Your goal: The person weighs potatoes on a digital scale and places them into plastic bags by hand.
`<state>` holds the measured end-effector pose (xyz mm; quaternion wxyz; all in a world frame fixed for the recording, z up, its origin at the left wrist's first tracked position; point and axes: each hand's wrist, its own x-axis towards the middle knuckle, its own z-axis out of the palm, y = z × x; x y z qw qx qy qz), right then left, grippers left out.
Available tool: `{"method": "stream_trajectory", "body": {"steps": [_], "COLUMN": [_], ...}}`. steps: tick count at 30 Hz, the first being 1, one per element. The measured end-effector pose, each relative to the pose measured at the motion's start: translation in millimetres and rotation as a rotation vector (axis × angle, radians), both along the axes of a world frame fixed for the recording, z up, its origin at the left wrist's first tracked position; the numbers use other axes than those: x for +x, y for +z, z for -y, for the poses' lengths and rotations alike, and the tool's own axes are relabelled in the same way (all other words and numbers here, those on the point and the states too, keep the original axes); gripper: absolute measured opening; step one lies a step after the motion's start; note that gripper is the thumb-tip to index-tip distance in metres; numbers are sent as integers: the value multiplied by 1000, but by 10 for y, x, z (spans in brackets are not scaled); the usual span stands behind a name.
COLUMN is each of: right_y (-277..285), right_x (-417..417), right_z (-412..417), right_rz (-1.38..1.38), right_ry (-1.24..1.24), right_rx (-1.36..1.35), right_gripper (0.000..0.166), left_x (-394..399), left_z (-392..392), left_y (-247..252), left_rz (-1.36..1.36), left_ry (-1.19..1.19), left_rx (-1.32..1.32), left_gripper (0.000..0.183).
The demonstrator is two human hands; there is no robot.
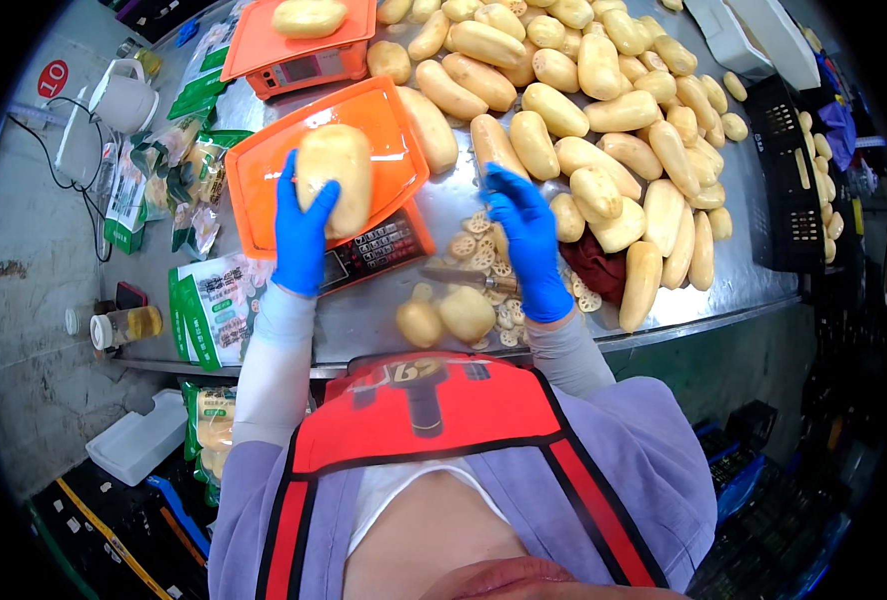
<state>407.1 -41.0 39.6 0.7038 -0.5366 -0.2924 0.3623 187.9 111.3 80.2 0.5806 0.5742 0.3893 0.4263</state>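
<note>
My left hand [305, 225], in a blue glove, grips a thick peeled lotus root segment [342, 172] over the orange tray [252, 195] of a digital scale [380, 244]. My right hand [518, 232], also gloved in blue, is over the metal table beside the heap of lotus roots [533, 142]; its fingers are partly curled and apart, and I see nothing in them. Below it lie cut lotus root slices [481, 251] and a knife [455, 276], its handle partly behind the hand. Two short root pieces [466, 313] rest near the table's front edge.
A second orange scale [305, 71] bears another root at the back. Printed plastic bags [218, 307] and filled bags [203, 165] lie left, near a jar [128, 326] and a white kettle [123, 97]. A dark red cloth [597, 266] and a black crate [781, 172] are right.
</note>
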Motion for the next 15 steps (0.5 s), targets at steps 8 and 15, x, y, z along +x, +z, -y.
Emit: {"method": "stream_trajectory", "body": {"steps": [8,15], "right_y": [-127,-440], "right_x": [1046,1479], "right_z": [747,1415], "right_rz": [593,939], "right_ry": [-626,-644], "right_rx": [-204,-428], "right_gripper": [41,50], "left_x": [-179,-242], "left_z": [-497,-564], "left_y": [-392,-422], "left_rz": [-316,-414], "left_ry": [327,251], "left_rx": [402,495], "left_gripper": [60,49]}}
